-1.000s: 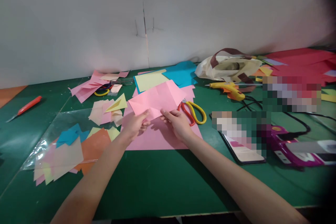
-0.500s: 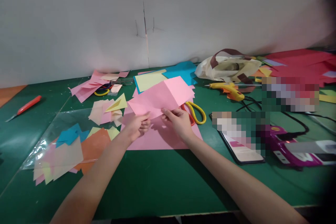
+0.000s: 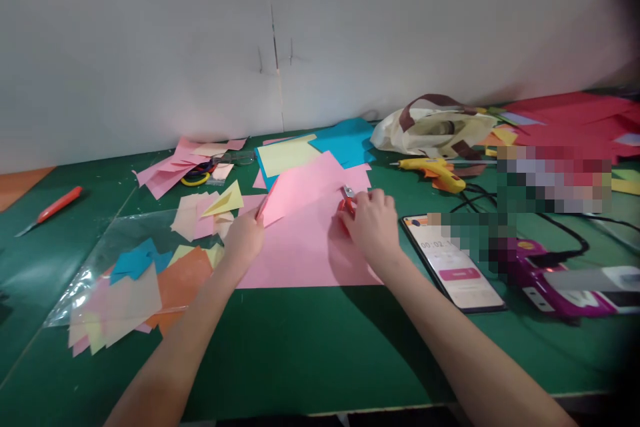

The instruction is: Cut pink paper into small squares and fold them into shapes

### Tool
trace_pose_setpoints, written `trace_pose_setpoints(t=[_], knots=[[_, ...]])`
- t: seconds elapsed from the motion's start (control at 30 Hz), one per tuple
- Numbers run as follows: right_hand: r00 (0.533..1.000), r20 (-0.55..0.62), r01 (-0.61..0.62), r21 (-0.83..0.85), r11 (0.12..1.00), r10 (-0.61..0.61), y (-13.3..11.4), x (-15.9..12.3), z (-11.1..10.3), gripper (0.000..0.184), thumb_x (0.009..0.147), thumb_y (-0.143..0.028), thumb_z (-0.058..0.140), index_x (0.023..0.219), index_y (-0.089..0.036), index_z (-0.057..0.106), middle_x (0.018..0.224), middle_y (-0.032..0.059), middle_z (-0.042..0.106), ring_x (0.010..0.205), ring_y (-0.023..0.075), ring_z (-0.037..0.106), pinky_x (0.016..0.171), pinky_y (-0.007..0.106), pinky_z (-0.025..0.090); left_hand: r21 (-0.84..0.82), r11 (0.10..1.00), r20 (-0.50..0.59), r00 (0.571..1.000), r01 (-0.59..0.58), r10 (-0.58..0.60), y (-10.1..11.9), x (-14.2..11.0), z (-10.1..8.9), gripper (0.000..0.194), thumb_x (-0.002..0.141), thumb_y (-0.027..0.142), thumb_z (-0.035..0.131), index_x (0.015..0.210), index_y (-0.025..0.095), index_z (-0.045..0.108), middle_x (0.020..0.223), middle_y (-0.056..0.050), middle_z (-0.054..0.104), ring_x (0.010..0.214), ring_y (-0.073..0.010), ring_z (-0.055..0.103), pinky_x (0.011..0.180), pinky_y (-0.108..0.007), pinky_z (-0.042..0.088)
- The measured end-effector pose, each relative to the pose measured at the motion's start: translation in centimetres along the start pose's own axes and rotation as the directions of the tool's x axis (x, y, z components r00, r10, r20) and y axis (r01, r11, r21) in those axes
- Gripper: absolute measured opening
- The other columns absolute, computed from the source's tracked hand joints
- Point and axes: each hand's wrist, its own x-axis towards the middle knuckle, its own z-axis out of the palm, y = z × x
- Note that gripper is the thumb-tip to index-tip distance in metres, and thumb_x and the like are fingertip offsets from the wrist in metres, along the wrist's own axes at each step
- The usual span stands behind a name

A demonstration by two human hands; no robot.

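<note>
My left hand (image 3: 245,240) is closed on the lower left edge of a folded piece of pink paper (image 3: 305,180). It is tilted up, its left edge nearly edge-on to me. Beneath lies a larger pink sheet (image 3: 310,263), flat on the green table. Over that sheet's right side, my right hand (image 3: 373,223) is closed around the red handle of a pair of scissors (image 3: 349,197). The metal near the pivot shows above my fingers, while my hand hides most of the handles. Its blades are hard to make out.
Coloured paper scraps (image 3: 183,277) and a clear plastic bag (image 3: 113,240) lie to the left, with a red-handled craft knife (image 3: 57,205) farther out. To the right are a phone (image 3: 467,290), a yellow glue gun (image 3: 435,172), cables and a purple device (image 3: 563,287). A cloth bag (image 3: 400,133) stands behind.
My right hand has let go of the pink paper, moved right and taken hold of the scissors. My left hand has shifted slightly left, and the paper has turned more edge-on.
</note>
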Motion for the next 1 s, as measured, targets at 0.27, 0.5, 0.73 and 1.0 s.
trace_pose_setpoints(t=[0.27, 0.5, 0.73, 1.0], knots=[[0.951, 0.264, -0.146, -0.077, 0.986, 0.161, 1.9, 1.6, -1.0, 0.022, 0.073, -0.03, 0.063, 0.082, -0.01, 0.063, 0.075, 0.0158, 0.065, 0.067, 0.0262, 0.063, 0.052, 0.029, 0.037, 0.006, 1.0, 0.077, 0.997, -0.031, 0.03, 0.8, -0.3, -1.0, 0.034, 0.074, 0.027, 0.056, 0.053, 0.021, 0.03, 0.04, 0.009, 0.027, 0.035, -0.0048, 0.02, 0.041, -0.019, 0.014], [0.957, 0.159, -0.287, 0.393, 0.874, 0.242, 1.8, -4.4, -3.4, 0.025, 0.067, -0.037, 0.062, 0.081, -0.016, 0.06, 0.063, 0.0059, 0.062, 0.055, 0.019, 0.057, 0.047, 0.027, 0.035, -0.007, 0.991, 0.026, 0.991, -0.131, 0.132, 1.5, -1.3, -0.8, 0.041, 0.073, 0.035, 0.06, 0.051, 0.02, 0.029, 0.041, 0.008, 0.029, 0.04, -0.0055, 0.023, 0.042, -0.02, 0.018], [0.779, 0.625, -0.626, 0.78, -0.01, -0.038, -2.1, -16.8, -3.4, 0.049, 0.063, -0.06, 0.066, 0.084, -0.021, 0.045, 0.046, -0.0114, 0.038, 0.027, 0.003, 0.028, 0.029, 0.017, 0.019, 0.031, 0.983, 0.358, 0.921, -0.179, 0.156, 3.0, -2.9, -2.2, 0.054, 0.068, 0.05, 0.063, 0.044, 0.02, 0.025, 0.044, 0.007, 0.021, 0.045, -0.0064, 0.016, 0.045, -0.023, 0.018], [0.827, 0.56, -0.561, 0.827, -0.028, -0.049, -4.2, -19.0, -3.2, 0.049, 0.066, -0.062, 0.066, 0.081, -0.022, 0.042, 0.058, -0.0096, 0.033, 0.041, 0.001, 0.019, 0.036, 0.015, 0.018, -0.034, 0.982, 0.398, 0.899, -0.185, 0.183, 3.4, -5.1, -2.5, 0.052, 0.071, 0.051, 0.059, 0.044, 0.02, 0.027, 0.044, 0.007, 0.02, 0.046, -0.008, 0.016, 0.046, -0.024, 0.02]])
